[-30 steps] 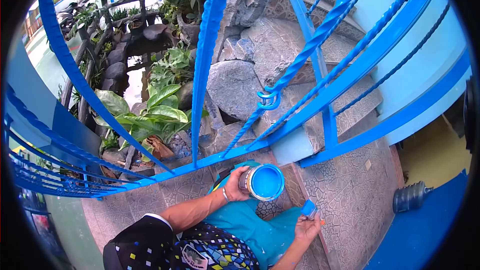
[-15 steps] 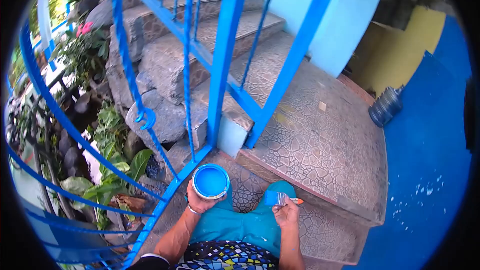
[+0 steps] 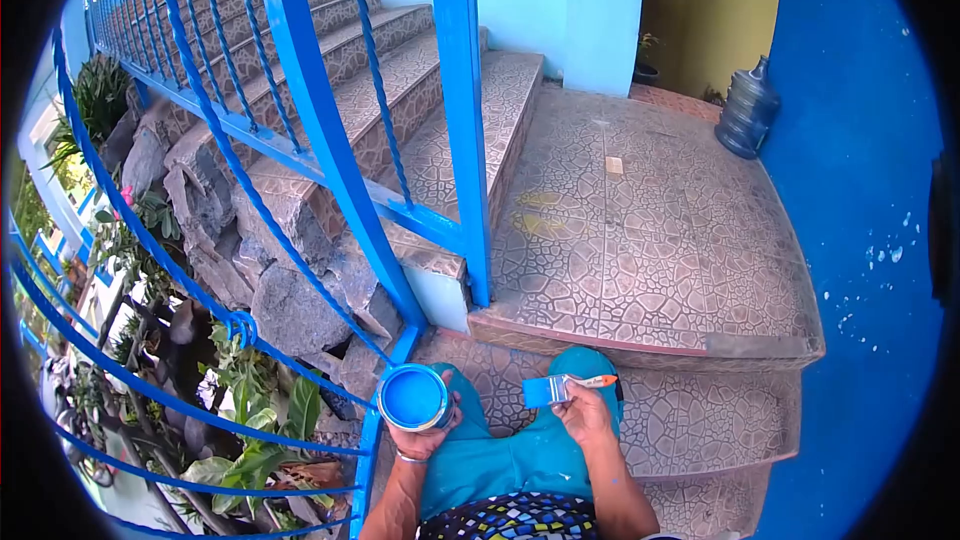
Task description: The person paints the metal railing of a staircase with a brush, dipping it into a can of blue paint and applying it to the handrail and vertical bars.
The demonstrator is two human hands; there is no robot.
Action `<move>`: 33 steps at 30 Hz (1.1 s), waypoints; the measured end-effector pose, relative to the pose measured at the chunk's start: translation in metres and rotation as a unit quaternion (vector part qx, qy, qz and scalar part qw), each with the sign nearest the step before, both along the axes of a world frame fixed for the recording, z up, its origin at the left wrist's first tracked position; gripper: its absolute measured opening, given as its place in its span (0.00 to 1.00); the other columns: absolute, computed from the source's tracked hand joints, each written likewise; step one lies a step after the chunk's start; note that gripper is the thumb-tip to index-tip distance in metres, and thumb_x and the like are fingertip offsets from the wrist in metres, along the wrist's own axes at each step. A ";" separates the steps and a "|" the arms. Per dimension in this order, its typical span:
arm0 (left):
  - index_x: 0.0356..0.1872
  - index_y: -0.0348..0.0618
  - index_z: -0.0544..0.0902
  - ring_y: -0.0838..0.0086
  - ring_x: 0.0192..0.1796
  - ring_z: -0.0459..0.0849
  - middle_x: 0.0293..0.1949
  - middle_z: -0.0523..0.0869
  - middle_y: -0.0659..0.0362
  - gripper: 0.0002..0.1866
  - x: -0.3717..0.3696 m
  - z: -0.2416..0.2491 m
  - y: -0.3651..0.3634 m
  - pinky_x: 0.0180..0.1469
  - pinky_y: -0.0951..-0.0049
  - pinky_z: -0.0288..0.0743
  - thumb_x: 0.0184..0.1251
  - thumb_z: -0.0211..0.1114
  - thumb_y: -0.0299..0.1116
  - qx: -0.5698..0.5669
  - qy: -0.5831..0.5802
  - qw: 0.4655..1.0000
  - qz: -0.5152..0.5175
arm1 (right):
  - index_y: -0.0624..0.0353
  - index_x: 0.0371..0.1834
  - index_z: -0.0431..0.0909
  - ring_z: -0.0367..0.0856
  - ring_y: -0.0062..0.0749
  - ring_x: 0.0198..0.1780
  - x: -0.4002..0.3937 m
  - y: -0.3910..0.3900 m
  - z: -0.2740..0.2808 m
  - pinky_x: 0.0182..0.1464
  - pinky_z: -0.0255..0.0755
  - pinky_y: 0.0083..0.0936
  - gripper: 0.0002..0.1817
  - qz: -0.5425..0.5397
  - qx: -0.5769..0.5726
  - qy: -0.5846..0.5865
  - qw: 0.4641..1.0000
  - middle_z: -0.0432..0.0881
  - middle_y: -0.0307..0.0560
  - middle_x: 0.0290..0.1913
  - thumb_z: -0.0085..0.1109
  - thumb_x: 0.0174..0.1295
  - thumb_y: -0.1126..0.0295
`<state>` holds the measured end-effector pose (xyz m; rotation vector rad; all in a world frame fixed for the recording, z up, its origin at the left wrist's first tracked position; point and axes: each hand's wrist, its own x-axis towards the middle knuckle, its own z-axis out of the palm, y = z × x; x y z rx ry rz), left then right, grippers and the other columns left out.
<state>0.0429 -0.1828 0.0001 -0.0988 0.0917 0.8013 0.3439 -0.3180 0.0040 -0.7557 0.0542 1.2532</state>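
My left hand (image 3: 421,440) is wrapped round an open can of blue paint (image 3: 415,397), held upright above my left knee and close to the railing. Blue paint coats the can's rim. In my right hand (image 3: 586,416) is a flat paintbrush (image 3: 546,391), gripped near its metal band. Its bristles are loaded with blue and point left toward the can, while the orange handle tip points right. Brush and can are apart. The blue metal railing (image 3: 335,155) with twisted bars stands in front and to the left.
Tiled steps (image 3: 400,75) rise at the back left beside rough stones (image 3: 295,305). A tiled landing (image 3: 650,240) lies ahead, with a large plastic water jug (image 3: 748,108) at its far right. Leafy plants (image 3: 250,440) grow beyond the railing. A blue wall (image 3: 860,190) with white splatters borders the right.
The view has levelled and swung, bringing more of the stairs into sight. The brush has turned, showing its handle more fully. Both hands keep hold of the can and brush.
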 end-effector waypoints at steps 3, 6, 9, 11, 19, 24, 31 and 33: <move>0.83 0.39 0.66 0.37 0.69 0.78 0.81 0.73 0.46 0.52 0.001 -0.002 0.000 0.65 0.38 0.76 0.71 0.60 0.72 0.027 -0.004 1.000 -0.006 | 0.56 0.53 0.86 0.89 0.31 0.43 0.002 -0.003 0.000 0.41 0.84 0.31 0.11 -0.002 -0.001 0.002 1.000 0.90 0.41 0.44 0.72 0.69 0.70; 0.82 0.41 0.69 0.37 0.69 0.78 0.81 0.74 0.47 0.51 0.001 -0.003 0.000 0.65 0.38 0.76 0.70 0.61 0.72 0.018 0.002 1.000 -0.005 | 0.56 0.53 0.86 0.89 0.32 0.43 0.005 -0.007 -0.001 0.41 0.84 0.31 0.12 -0.006 -0.006 0.006 1.000 0.90 0.41 0.44 0.72 0.69 0.69; 0.80 0.42 0.72 0.37 0.69 0.78 0.81 0.74 0.47 0.50 0.004 0.002 -0.003 0.66 0.39 0.76 0.69 0.61 0.73 0.013 -0.010 1.000 -0.010 | 0.57 0.54 0.86 0.90 0.33 0.44 0.009 -0.011 -0.005 0.41 0.84 0.31 0.12 -0.010 0.000 0.019 1.000 0.90 0.42 0.45 0.72 0.69 0.70; 0.80 0.44 0.72 0.39 0.67 0.78 0.81 0.73 0.46 0.55 0.004 0.002 -0.003 0.65 0.41 0.75 0.65 0.58 0.79 -0.007 0.003 1.000 -0.008 | 0.57 0.54 0.86 0.90 0.34 0.44 0.011 -0.014 0.000 0.41 0.84 0.32 0.13 -0.016 -0.001 0.023 1.000 0.90 0.43 0.46 0.72 0.70 0.70; 0.81 0.40 0.70 0.39 0.71 0.75 0.79 0.75 0.45 0.52 0.004 0.009 -0.009 0.69 0.39 0.72 0.68 0.61 0.73 -0.030 -0.039 0.999 -0.024 | 0.51 0.54 0.85 0.88 0.32 0.45 0.028 -0.029 0.027 0.42 0.81 0.35 0.13 -0.036 0.008 0.004 0.999 0.90 0.38 0.46 0.71 0.68 0.71; 0.81 0.29 0.67 0.37 0.70 0.75 0.75 0.78 0.45 0.58 0.012 0.052 -0.008 0.68 0.39 0.71 0.66 0.62 0.74 -0.072 -0.053 0.995 -0.036 | 0.52 0.55 0.84 0.89 0.33 0.45 0.040 -0.032 0.056 0.43 0.81 0.34 0.12 -0.066 -0.005 0.033 0.997 0.91 0.39 0.47 0.69 0.70 0.72; 0.72 0.41 0.82 0.34 0.66 0.81 0.76 0.78 0.45 0.32 0.049 0.163 0.003 0.58 0.37 0.81 0.84 0.57 0.57 -0.097 -0.055 0.991 -0.072 | 0.56 0.50 0.85 0.89 0.34 0.44 0.063 -0.062 0.127 0.45 0.81 0.34 0.08 -0.109 -0.087 0.048 0.989 0.91 0.41 0.43 0.68 0.71 0.69; 0.72 0.47 0.83 0.32 0.68 0.80 0.79 0.75 0.45 0.29 0.053 0.194 0.004 0.60 0.33 0.81 0.83 0.59 0.55 -0.098 -0.040 0.991 -0.078 | 0.58 0.50 0.84 0.89 0.33 0.44 0.065 -0.073 0.157 0.45 0.83 0.34 0.08 -0.119 -0.101 0.057 0.986 0.91 0.42 0.43 0.67 0.72 0.69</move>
